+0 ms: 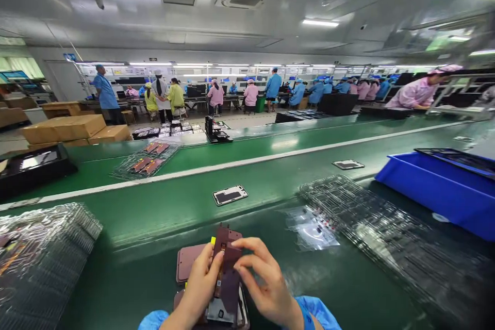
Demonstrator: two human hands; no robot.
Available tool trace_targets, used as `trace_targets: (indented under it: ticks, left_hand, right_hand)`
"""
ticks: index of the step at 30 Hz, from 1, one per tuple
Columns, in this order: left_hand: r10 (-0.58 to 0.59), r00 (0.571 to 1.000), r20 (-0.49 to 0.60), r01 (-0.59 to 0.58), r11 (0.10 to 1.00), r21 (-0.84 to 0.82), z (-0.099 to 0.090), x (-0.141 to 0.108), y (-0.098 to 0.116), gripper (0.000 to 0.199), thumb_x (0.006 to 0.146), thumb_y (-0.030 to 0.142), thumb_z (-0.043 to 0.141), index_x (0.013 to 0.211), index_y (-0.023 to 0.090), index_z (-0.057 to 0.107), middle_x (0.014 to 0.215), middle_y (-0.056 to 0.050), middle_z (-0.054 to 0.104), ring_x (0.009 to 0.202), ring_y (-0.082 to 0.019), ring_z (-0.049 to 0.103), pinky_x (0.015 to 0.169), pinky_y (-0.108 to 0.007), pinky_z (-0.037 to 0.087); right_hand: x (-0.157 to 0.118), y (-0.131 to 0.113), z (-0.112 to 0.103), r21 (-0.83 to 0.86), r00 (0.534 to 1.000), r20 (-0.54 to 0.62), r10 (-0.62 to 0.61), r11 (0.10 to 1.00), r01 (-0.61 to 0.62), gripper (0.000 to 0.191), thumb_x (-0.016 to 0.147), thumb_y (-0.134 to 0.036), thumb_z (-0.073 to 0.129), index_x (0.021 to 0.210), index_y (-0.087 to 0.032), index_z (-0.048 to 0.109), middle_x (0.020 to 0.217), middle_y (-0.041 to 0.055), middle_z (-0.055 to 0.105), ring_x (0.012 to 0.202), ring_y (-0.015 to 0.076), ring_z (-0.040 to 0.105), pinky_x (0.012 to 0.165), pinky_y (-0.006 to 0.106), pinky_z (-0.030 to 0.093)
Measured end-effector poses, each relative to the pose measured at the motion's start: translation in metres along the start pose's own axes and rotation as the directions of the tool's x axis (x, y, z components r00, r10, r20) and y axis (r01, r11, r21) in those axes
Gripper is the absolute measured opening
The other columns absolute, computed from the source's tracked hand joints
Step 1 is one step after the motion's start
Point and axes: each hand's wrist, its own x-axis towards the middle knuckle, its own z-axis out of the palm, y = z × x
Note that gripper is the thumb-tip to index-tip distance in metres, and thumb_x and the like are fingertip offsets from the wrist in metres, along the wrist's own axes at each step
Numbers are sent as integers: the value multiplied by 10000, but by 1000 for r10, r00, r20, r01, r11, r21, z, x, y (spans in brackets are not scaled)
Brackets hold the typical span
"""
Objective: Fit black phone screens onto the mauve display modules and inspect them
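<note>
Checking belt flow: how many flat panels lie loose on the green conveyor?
3: one panel ahead of the hands, another further right, a third far right, blurred. More may be hidden.

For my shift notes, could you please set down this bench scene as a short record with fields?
Setting: factory line with a green conveyor belt.
Left hand: fingers closed in a grip on the flat maroon rectangular phone panel, held upright.
Right hand: fingertips pinch the same panel's right edge.
Beneath: a second maroon panel lies flat on the bench.
On belt: small white-framed flat part.
Right side: blue plastic bin; stack of clear plastic trays.
Background: workers in blue and pink coats.
</note>
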Motion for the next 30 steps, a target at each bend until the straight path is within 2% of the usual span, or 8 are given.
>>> trace_targets:
  ticks: [5,9,11,15,19,23,27,30]
  left_hand:
    - [1,978,208,4,1000,-24,8,-9,5,524,848,586,594,1204,205,648,1163,-104,691,1024,-256,636,959,-359,496]
    - [-8,979,204,-11,996,94,8,-13,3,453,861,541,599,1141,197,692,990,-91,726,936,-250,646,959,-359,495]
    - [-27,977,209,1,992,124,7,-14,3,430,855,536,606,1097,196,709,826,-69,719,880,-250,651,939,-360,505]
    - [-54,982,183,29,991,133,8,-15,3,393,813,541,645,1003,208,730,776,-57,714,949,-276,651,944,-357,503]
    - [-100,995,9,99,994,54,11,-9,-6,496,635,560,769,979,205,727,1059,-102,730,1124,-331,605,1022,-391,461]
    - [-232,970,-73,220,966,-137,7,2,-15,521,475,498,857,901,229,724,1047,-82,738,1115,-357,612,942,-402,523]
    - [-360,931,56,361,887,-288,1,6,-14,349,752,554,695,893,235,709,915,-51,729,922,-277,673,720,-353,580]
    - [-411,910,58,410,868,-279,1,6,-11,365,918,528,539,976,191,665,906,-47,695,769,-183,657,663,-327,565]
  right_hand:
    - [4,25,-8,67,923,-18,384,922,-382,173,901,-301,621,759,-204,599,1145,92,644,1088,228,610,947,367,492]
    - [7,37,-7,45,905,19,426,904,-426,159,915,-312,611,809,-193,611,1068,78,648,1006,206,627,885,332,508]
    - [8,36,-8,-3,934,40,356,934,-356,104,939,-277,584,898,-192,629,927,40,649,852,165,632,751,274,525]
    - [8,26,-10,-288,1000,16,-1,958,5,185,984,-184,479,884,-178,635,726,21,562,686,162,541,594,269,456]
    - [0,11,-1,-453,973,55,-223,863,224,282,975,-111,385,841,-164,627,664,38,534,624,189,446,562,326,367]
    - [-4,-1,4,-485,921,161,-355,784,387,320,986,-104,341,827,-137,617,627,28,506,571,175,410,510,313,330]
    - [-1,-3,-1,-497,913,238,-331,766,407,243,973,-150,449,787,-159,605,634,9,496,579,163,438,527,305,358]
    - [-4,4,6,-444,851,356,-385,732,517,211,923,-161,543,716,-177,581,625,-14,467,561,145,430,518,292,366]
